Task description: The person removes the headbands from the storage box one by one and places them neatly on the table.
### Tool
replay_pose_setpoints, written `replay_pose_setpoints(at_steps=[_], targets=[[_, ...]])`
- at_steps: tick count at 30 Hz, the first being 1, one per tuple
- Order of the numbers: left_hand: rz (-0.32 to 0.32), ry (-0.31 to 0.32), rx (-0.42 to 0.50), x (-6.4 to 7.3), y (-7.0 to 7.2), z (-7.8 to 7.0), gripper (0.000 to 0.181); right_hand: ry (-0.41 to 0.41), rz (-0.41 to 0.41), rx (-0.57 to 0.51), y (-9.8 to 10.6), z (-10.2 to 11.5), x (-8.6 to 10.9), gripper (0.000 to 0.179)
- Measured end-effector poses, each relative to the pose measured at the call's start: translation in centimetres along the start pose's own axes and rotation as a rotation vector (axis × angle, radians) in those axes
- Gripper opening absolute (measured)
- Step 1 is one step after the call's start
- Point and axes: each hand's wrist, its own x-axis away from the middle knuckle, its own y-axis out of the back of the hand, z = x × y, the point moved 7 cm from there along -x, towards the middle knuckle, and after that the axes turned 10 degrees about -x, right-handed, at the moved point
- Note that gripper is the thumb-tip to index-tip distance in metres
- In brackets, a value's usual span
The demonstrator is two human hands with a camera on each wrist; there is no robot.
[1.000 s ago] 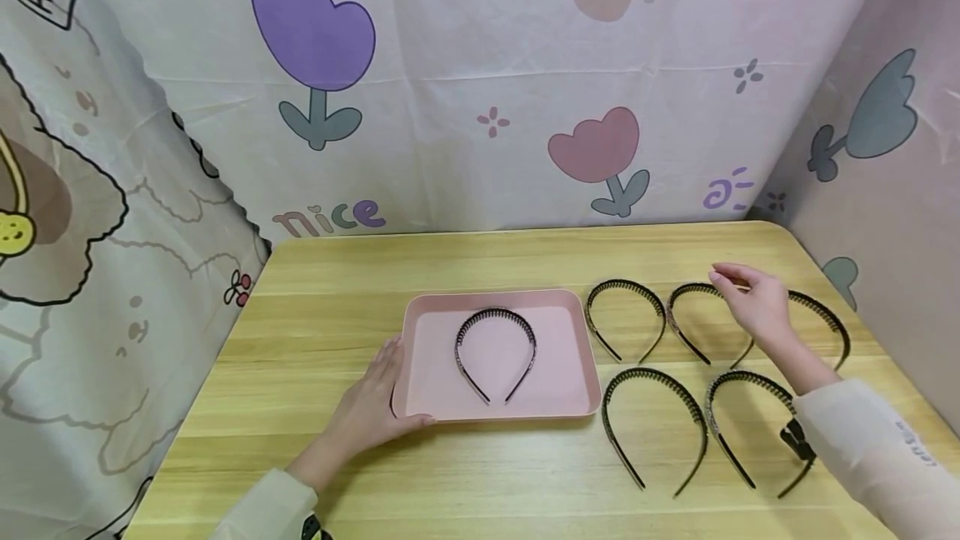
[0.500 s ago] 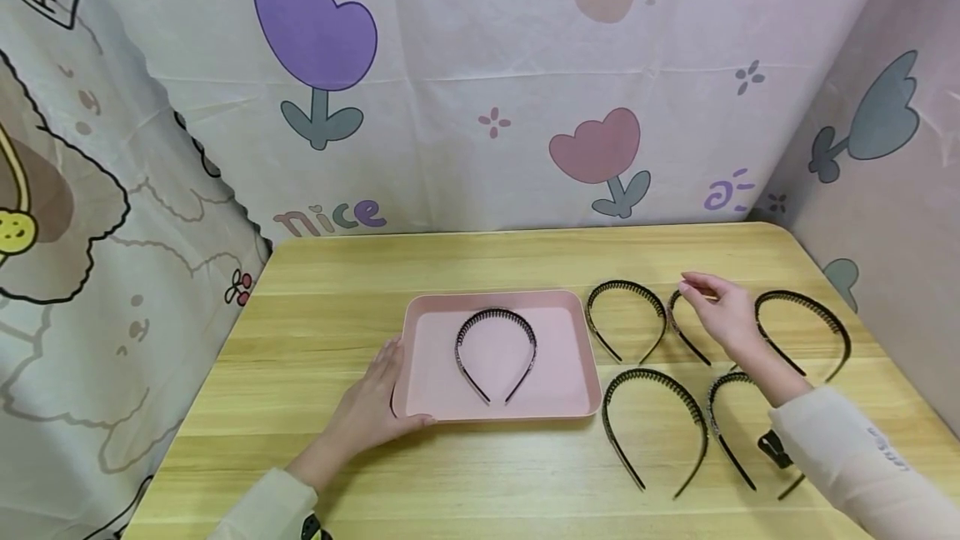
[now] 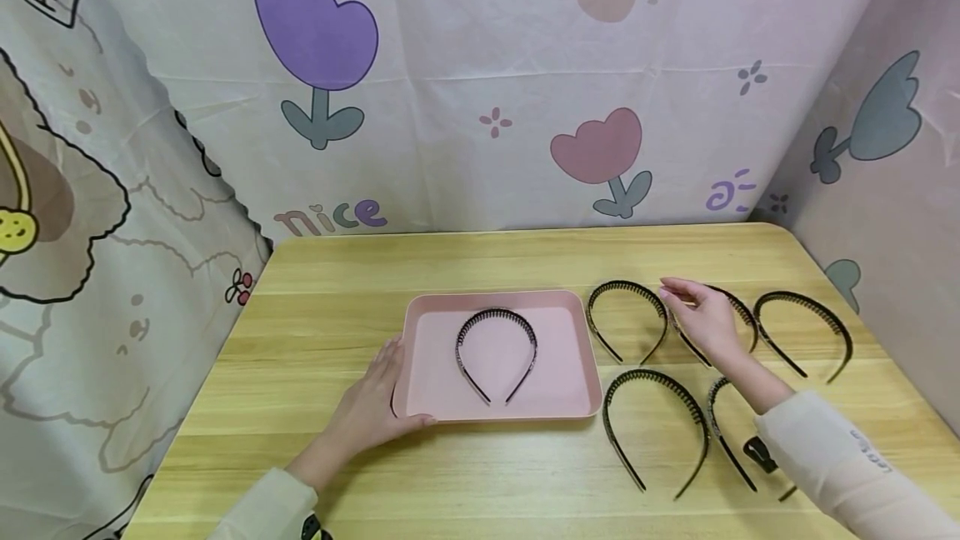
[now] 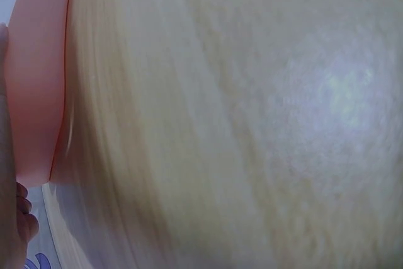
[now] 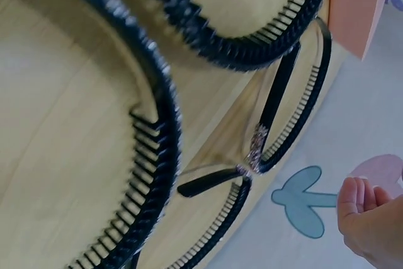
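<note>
My left hand (image 3: 367, 407) rests at the near left corner of a pink tray (image 3: 566, 407), its thumb along the front edge and its fingers against the left side. Inside the tray lies a black toothed headband (image 3: 495, 312). My right hand (image 3: 703, 315) hovers over the middle headband (image 3: 731, 297) of the back row, covering part of it. Its thumb and fingertips lie close together near the left back-row headband (image 3: 626, 283), and nothing shows between them. In the right wrist view, the hand (image 5: 371, 215) has bent fingers and appears apart from the large headband (image 5: 167, 149).
Another headband (image 3: 806, 300) lies at the back right. Two more, a near headband (image 3: 652, 375) and one partly under the right sleeve (image 3: 840, 448), lie in front. The wooden table (image 3: 337, 273) meets a printed cloth (image 3: 450, 173) behind.
My right hand has moved left, from between the middle and right back-row headbands to the middle one's left side. The left hand, tray and headbands have stayed put.
</note>
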Motion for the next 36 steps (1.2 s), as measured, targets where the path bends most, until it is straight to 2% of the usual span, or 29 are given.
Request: replay_pose_setpoints(at_steps=[17, 26, 36], targets=[[0.027, 0.022, 0.014, 0.0, 0.0, 0.0, 0.115, -0.011, 0.058, -0.095, -3.5, 0.9, 0.6, 0.033], [0.016, 0.019, 0.018, 0.0, 0.0, 0.1, 0.114, -0.024, 0.094, -0.184, -6.2, 0.9, 0.9, 0.031], [0.005, 0.014, 0.010, 0.0, 0.0, 0.0, 0.115, -0.016, 0.129, -0.190, -9.0, 1.7, 1.4, 0.027]])
